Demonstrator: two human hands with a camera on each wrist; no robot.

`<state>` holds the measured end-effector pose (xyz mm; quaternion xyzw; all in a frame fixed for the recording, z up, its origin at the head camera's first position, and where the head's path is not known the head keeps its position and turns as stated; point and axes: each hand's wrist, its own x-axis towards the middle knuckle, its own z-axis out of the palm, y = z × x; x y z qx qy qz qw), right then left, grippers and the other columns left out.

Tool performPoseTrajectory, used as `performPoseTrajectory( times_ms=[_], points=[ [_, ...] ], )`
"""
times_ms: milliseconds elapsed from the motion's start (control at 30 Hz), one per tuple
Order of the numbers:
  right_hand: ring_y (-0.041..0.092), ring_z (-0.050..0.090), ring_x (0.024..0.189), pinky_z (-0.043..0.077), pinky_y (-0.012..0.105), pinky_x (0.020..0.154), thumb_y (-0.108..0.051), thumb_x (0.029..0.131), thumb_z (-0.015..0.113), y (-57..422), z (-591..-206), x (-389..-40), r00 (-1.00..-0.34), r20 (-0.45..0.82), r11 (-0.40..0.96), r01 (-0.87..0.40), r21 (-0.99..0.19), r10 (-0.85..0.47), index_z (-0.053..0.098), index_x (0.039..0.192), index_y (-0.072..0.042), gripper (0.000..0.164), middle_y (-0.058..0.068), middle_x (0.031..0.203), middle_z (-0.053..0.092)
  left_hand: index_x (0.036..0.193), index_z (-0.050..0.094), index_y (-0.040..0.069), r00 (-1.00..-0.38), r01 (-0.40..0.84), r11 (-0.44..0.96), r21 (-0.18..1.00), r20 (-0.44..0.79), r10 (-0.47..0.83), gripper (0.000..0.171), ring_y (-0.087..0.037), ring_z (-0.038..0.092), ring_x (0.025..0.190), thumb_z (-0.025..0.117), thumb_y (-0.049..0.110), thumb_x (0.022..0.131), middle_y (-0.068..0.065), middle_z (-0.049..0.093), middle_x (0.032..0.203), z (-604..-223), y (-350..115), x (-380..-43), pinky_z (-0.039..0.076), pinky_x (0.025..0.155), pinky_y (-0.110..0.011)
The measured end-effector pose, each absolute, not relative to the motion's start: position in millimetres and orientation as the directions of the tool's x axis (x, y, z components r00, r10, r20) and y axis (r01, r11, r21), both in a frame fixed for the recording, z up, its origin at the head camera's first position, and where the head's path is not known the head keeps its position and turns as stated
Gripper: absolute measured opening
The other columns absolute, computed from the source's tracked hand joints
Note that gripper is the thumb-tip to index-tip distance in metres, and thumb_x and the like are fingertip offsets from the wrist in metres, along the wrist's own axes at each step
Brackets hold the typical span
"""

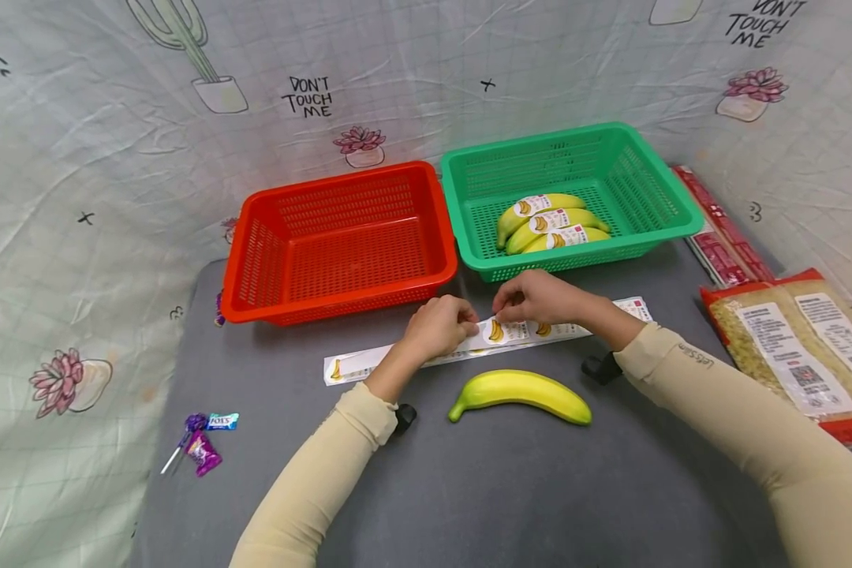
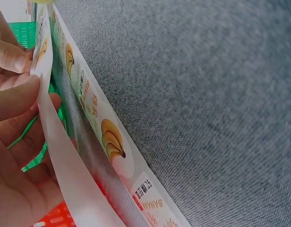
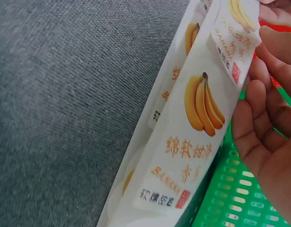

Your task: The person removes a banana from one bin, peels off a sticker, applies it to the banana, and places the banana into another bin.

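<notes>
A long strip of banana stickers (image 1: 360, 365) lies across the table in front of the baskets, raised in the middle between both hands. My left hand (image 1: 436, 327) pinches the strip's edge between thumb and fingers. Just to its right, my right hand (image 1: 536, 298) pinches at a sticker (image 3: 233, 40), whose lower end stands at an angle off the backing in the right wrist view. Bare white backing (image 2: 74, 182) shows in the left wrist view, with a second row of stickers (image 2: 112, 139) beside it. A yellow banana (image 1: 521, 390) without a sticker lies nearer me.
Behind the hands stand a red basket (image 1: 341, 305) and a green basket (image 1: 582, 259), the green one with labelled bananas (image 1: 557, 219). To the right are a bag of grain (image 1: 788, 355) and red packets (image 1: 724, 229). Wrapped candies (image 1: 202, 450) and a lollipop (image 1: 196, 423) lie left.
</notes>
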<state>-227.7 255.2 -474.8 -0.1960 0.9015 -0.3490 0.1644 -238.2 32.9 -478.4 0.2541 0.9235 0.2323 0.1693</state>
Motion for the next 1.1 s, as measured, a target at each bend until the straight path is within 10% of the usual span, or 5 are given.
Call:
performPoseTrajectory(
  times_ms=[1100],
  points=[
    [0.013,0.057,0.072,0.046,0.026,0.067,-0.019,0.093,0.075,253.2,-483.3,-222.5,-0.879,-0.030,0.650,-0.328,-0.685,-0.475,0.077,0.091,-0.014,0.006,-0.004,0.083,0.071,0.089,0.074,0.020,-0.830,0.386,0.795,0.467,-0.200,0.521,0.008,-0.016,0.061,0.080,0.073,0.027,0.094,0.004,0.069,0.084,-482.2,32.6,-238.8,0.046,0.069,-0.035]
  ],
)
